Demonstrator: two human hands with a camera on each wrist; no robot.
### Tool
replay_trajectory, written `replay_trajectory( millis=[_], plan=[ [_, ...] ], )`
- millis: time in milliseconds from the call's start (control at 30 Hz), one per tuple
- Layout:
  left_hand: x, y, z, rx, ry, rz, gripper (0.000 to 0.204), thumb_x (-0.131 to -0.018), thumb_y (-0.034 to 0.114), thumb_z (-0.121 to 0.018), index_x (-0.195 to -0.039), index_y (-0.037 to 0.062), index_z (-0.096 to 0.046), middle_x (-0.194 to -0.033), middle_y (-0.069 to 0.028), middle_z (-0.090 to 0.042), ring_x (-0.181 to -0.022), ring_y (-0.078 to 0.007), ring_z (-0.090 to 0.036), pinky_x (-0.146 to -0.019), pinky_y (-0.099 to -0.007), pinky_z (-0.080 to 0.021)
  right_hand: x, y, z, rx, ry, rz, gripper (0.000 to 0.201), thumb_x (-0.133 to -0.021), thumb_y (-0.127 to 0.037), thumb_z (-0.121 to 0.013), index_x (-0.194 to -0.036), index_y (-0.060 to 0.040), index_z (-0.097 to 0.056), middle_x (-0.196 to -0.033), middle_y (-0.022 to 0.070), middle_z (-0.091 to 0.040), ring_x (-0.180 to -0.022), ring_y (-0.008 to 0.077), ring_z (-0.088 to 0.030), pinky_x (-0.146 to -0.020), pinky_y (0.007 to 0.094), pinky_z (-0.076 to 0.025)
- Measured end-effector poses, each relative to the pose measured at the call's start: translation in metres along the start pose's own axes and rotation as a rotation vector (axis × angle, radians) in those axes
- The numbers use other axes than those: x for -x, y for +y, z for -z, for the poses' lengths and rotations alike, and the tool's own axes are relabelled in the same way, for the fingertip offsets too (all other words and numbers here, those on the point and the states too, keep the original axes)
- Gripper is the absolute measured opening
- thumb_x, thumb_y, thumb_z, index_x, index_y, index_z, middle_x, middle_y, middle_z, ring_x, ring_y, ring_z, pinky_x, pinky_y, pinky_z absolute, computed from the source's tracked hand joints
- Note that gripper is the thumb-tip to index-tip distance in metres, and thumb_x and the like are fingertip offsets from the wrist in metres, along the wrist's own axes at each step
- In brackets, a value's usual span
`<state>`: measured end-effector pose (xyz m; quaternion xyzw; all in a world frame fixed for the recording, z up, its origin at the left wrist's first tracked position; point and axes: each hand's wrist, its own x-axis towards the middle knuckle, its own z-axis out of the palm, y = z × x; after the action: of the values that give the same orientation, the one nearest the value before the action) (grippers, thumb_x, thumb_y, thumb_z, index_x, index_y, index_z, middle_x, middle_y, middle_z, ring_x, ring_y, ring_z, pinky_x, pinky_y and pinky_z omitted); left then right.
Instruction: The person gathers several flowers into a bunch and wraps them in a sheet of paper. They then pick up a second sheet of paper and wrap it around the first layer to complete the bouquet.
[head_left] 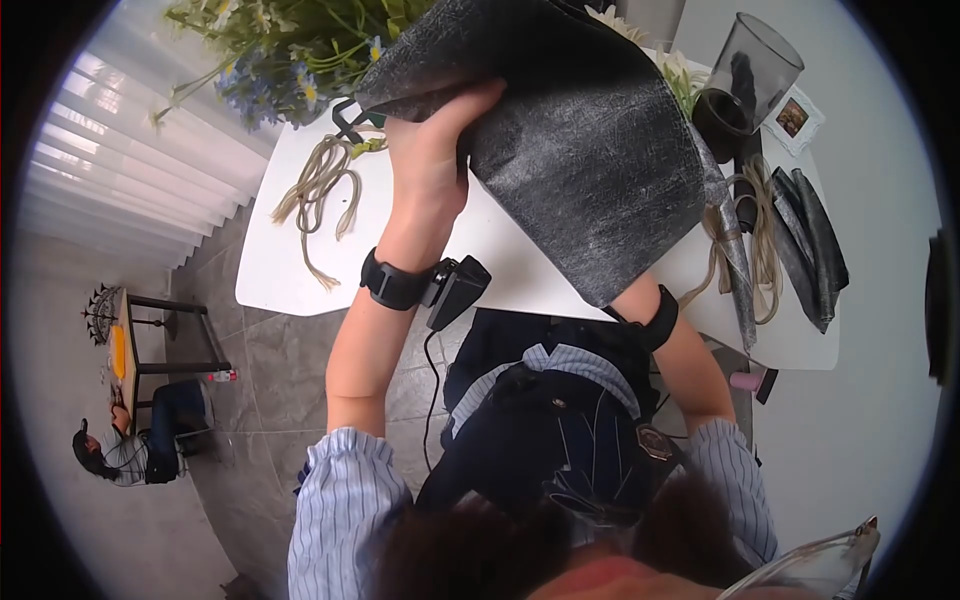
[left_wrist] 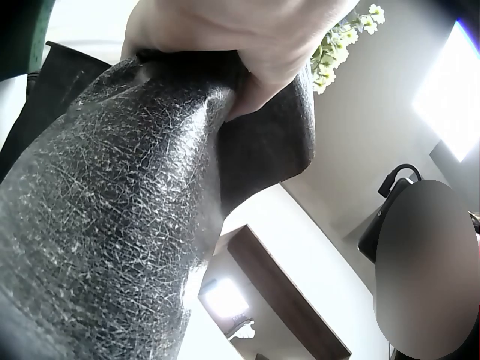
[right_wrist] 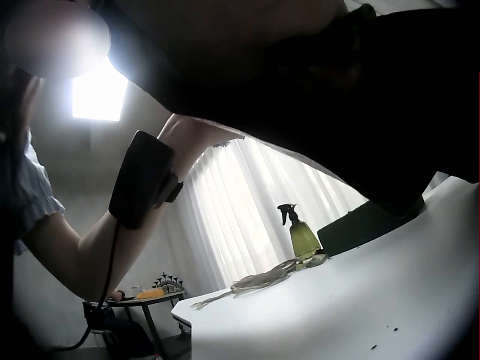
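Big black crinkly sheet (head_left: 600,170) is up at about 1 o'clock in the head view, held above the white counter (head_left: 268,265) and hiding a good chunk of it. The person's left grip (head_left: 430,150) is clamped on its edge near 11 o'clock, thumb lying across the sheet. The right grip (head_left: 635,296) is around 3 o'clock, mostly tucked behind the lower edge, so I honestly can't tell if those fingers are clenched or loose.

Container-wise: a see-through cylinder (head_left: 760,55) sits between 1 and 2 o'clock. Something dark shows through it, but inside or behind? Can't tell. Right wrist view has a green spray bottle (right_wrist: 304,240) with a black trigger between 4 and 5 o'clock; can't make out how full it is. Next to that is a dark green boxy thing (right_wrist: 367,226), no clue if it's hollow.

Rest of the counter, back in the head view: tan strands (head_left: 318,180) at 10 o'clock, flowers (head_left: 285,80) at 11, a small white picture frame (head_left: 797,120) at 2, and rolled dark pieces (head_left: 826,265) just shy of 3. Someone else (head_left: 160,430) sits off at 8 o'clock.
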<state>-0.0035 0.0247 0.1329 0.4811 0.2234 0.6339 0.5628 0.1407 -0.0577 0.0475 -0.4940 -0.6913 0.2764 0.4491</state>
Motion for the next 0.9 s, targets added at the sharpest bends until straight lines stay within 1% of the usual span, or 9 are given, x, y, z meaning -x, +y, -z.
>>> replay_trajectory(
  millis=[100, 300, 400, 533, 600, 667, 767, 900],
  plan=[
    [0.001, 0.001, 0.002, -0.042, -0.020, -0.007, 0.032, -0.067, -0.002, -0.067, -0.098, -0.0035, -0.058, -0.097, -0.0110, -0.061, -0.090, -0.0197, -0.057, -0.083, -0.0291, -0.044, 0.002, 0.001, 0.005, -0.041, -0.023, -0.009, 0.055, -0.082, -0.020, -0.057, -0.128, 0.0014, -0.034, -0.130, 0.0157, -0.039, -0.119, 0.0228, -0.039, -0.099, 0.0351, -0.030],
    [0.008, 0.004, -0.002, -0.093, -0.056, 0.025, 0.030, -0.066, 0.000, -0.069, -0.095, -0.0033, -0.059, -0.093, -0.0102, -0.061, -0.084, -0.0180, -0.059, -0.078, -0.0282, -0.046, -0.001, 0.002, 0.014, -0.121, -0.055, -0.031, 0.056, -0.083, -0.022, -0.055, -0.129, 0.0010, -0.032, -0.131, 0.0154, -0.038, -0.120, 0.0230, -0.038, -0.100, 0.0353, -0.029],
    [0.014, 0.003, -0.007, -0.099, -0.040, 0.028, 0.030, -0.066, 0.001, -0.069, -0.094, -0.0031, -0.060, -0.090, -0.0096, -0.062, -0.082, -0.0172, -0.058, -0.075, -0.0280, -0.046, -0.003, 0.003, 0.016, -0.137, -0.067, -0.030, 0.057, -0.084, -0.023, -0.054, -0.129, 0.0008, -0.031, -0.131, 0.0152, -0.037, -0.120, 0.0231, -0.037, -0.100, 0.0354, -0.029],
    [0.017, -0.009, -0.011, -0.105, -0.039, -0.033, 0.030, -0.067, 0.003, -0.069, -0.094, -0.0027, -0.059, -0.090, -0.0093, -0.061, -0.081, -0.0168, -0.059, -0.074, -0.0279, -0.046, -0.004, 0.002, 0.014, -0.124, -0.055, -0.019, 0.057, -0.085, -0.025, -0.053, -0.130, 0.0006, -0.030, -0.132, 0.0150, -0.037, -0.121, 0.0232, -0.036, -0.101, 0.0355, -0.028],
    [0.018, -0.007, -0.015, -0.042, 0.029, -0.023, 0.029, -0.068, 0.003, -0.069, -0.095, -0.0025, -0.058, -0.092, -0.0089, -0.061, -0.083, -0.0165, -0.058, -0.076, -0.0281, -0.046, -0.003, 0.000, 0.010, -0.105, -0.037, -0.009, 0.057, -0.085, -0.025, -0.052, -0.131, 0.0005, -0.029, -0.132, 0.0149, -0.036, -0.121, 0.0232, -0.036, -0.101, 0.0355, -0.027],
    [0.014, 0.003, -0.022, 0.006, 0.077, -0.012, 0.029, -0.069, 0.003, -0.069, -0.096, -0.0025, -0.058, -0.093, -0.0088, -0.060, -0.084, -0.0163, -0.057, -0.077, -0.0283, -0.046, -0.003, 0.000, 0.006, -0.078, -0.018, 0.003, 0.058, -0.085, -0.026, -0.052, -0.131, 0.0004, -0.028, -0.132, 0.0148, -0.036, -0.121, 0.0233, -0.035, -0.101, 0.0356, -0.027],
    [0.010, 0.001, -0.023, 0.064, 0.110, -0.077, 0.030, -0.070, 0.003, -0.069, -0.097, -0.0028, -0.057, -0.095, -0.0088, -0.060, -0.086, -0.0163, -0.057, -0.079, -0.0281, -0.045, -0.003, -0.001, -0.001, -0.044, 0.022, 0.029, 0.058, -0.086, -0.027, -0.051, -0.132, 0.0002, -0.027, -0.133, 0.0146, -0.035, -0.122, 0.0234, -0.035, -0.101, 0.0357, -0.026],
    [0.012, -0.001, -0.022, 0.029, 0.166, -0.049, 0.031, -0.071, 0.003, -0.069, -0.098, -0.0026, -0.057, -0.096, -0.0086, -0.060, -0.086, -0.0165, -0.057, -0.079, -0.0280, -0.044, -0.002, -0.002, -0.006, -0.003, 0.070, 0.056, 0.059, -0.087, -0.029, -0.049, -0.132, -0.0001, -0.026, -0.133, 0.0144, -0.034, -0.123, 0.0235, -0.034, -0.102, 0.0358, -0.026]
  ],
)
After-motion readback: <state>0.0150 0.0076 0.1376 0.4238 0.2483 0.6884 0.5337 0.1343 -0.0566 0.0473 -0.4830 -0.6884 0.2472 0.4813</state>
